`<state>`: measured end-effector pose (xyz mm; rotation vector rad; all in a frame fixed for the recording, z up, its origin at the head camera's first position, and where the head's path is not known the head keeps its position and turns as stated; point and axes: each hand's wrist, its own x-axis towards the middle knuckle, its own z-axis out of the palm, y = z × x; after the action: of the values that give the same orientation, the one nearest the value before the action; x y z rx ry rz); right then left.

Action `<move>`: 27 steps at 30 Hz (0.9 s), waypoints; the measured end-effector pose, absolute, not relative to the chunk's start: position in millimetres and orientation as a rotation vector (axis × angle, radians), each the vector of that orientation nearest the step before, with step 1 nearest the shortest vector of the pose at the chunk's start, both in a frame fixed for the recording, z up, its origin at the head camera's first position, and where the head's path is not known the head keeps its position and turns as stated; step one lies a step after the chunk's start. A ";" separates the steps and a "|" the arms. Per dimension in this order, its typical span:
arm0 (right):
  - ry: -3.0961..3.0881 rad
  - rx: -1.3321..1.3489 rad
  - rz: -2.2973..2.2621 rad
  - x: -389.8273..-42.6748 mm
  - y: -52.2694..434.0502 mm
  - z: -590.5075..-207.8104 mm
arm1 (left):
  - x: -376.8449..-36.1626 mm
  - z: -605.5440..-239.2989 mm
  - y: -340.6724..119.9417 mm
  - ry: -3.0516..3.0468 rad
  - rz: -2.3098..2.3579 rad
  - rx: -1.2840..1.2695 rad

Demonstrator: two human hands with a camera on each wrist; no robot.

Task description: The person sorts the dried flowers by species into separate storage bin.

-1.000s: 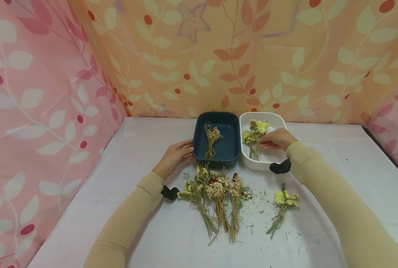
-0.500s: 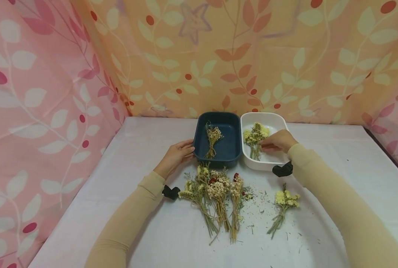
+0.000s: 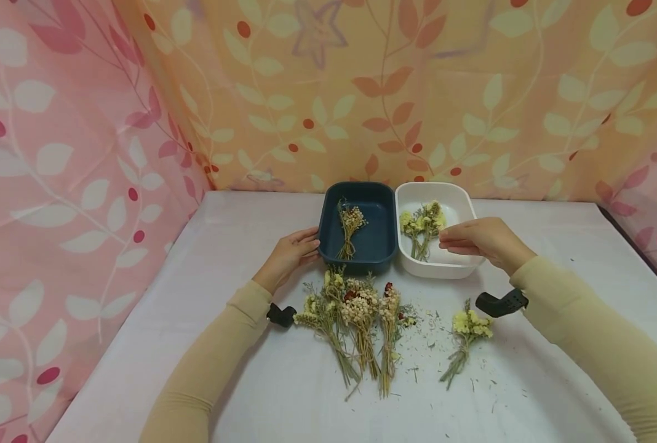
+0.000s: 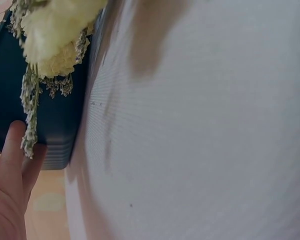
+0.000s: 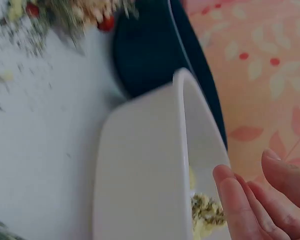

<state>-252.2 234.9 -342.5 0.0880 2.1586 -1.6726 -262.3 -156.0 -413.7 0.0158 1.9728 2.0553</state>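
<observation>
Sorted: one bunch [image 3: 349,229] is laid in the blue tray [image 3: 382,253], yellow bunches [image 3: 424,225] in the white tray [image 3: 462,266].
Left: four bunches [image 3: 356,326] before the blue tray, one yellow bunch [image 3: 464,339] beside them.
Left hand [image 3: 290,255]: fingers straight, pressed against the blue tray.
Right hand [image 3: 480,240]: relaxed, nothing held, above the white tray.

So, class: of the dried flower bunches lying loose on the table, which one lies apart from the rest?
The yellow bunch on the right, below the white tray. It lies alone, while the other bunches overlap in a row below the blue tray.

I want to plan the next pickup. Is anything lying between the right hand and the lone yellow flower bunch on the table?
Nothing visible does. The right hand hovers over the white tray's near-right edge; the yellow flower bunch lies just below it, with only bare cloth and loose crumbs between.
</observation>
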 end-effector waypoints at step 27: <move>2.108 -0.052 -1.668 -156.6 195.5 -375.2 | -260.0 -410.1 -155.9 1.985 2.036 0.002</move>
<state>-156.6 195.5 -375.2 -0.0521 2.1079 -1.6680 -260.0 -155.9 -410.1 0.0022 1.9848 2.0359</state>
